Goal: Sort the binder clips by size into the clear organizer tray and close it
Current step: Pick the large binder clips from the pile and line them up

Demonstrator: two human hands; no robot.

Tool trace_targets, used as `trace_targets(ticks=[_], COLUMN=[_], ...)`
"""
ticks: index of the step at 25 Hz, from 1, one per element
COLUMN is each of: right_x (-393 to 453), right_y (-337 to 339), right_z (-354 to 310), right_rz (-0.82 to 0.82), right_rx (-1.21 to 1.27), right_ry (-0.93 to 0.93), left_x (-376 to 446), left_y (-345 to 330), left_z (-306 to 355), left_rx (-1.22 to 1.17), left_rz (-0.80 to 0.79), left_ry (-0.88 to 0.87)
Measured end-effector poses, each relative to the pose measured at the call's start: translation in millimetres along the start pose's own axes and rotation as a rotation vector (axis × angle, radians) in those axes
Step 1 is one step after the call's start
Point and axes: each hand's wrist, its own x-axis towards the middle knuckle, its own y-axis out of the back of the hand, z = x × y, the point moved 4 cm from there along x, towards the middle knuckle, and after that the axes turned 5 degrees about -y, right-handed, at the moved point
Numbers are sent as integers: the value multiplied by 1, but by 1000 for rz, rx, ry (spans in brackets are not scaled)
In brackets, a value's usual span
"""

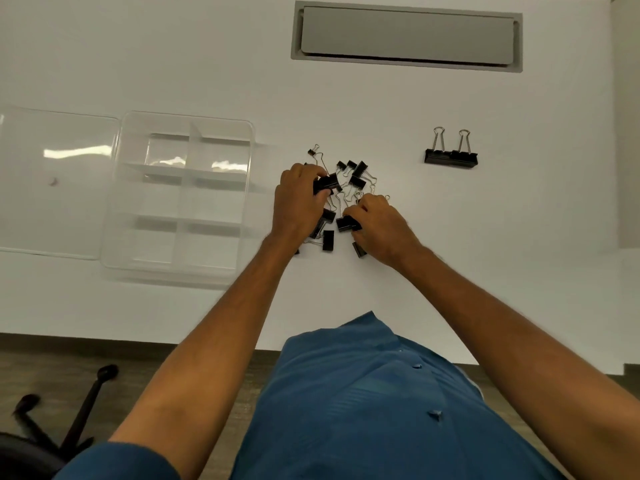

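Observation:
A heap of black binder clips (pixel 356 174) of mixed sizes lies in the middle of the white table. My left hand (pixel 298 199) rests on the heap's left side, fingers closed around a medium black clip (pixel 328 182). On the heap's near right side, my right hand (pixel 384 226) pinches another black clip (pixel 346 223). Two large binder clips (pixel 451 156) sit side by side, apart to the right. The clear organizer tray (pixel 180 199) stands open at the left, its compartments bare, with its clear lid (pixel 59 181) folded out to the left.
A grey recessed cable hatch (pixel 407 36) sits in the table at the back. The table's front edge runs just ahead of my blue shirt. A black office chair base (pixel 69 420) stands on the floor at lower left.

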Motion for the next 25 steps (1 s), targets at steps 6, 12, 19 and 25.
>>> trace_targets(ticks=[6, 12, 19, 25], right_x=[-3, -42, -86, -87], right_y=[7, 39, 78, 101], right_z=[-1, 43, 169, 262], right_rz=[12, 133, 277, 314], right_rx=[51, 199, 259, 292], right_ry=[-36, -122, -362, -472], left_x=[-49, -61, -10, 53], left_y=[8, -6, -69, -134], left_z=[-6, 42, 128, 197], left_rx=[-92, -140, -179, -86], left_rz=[38, -23, -122, -199], left_ry=[51, 17, -88, -199])
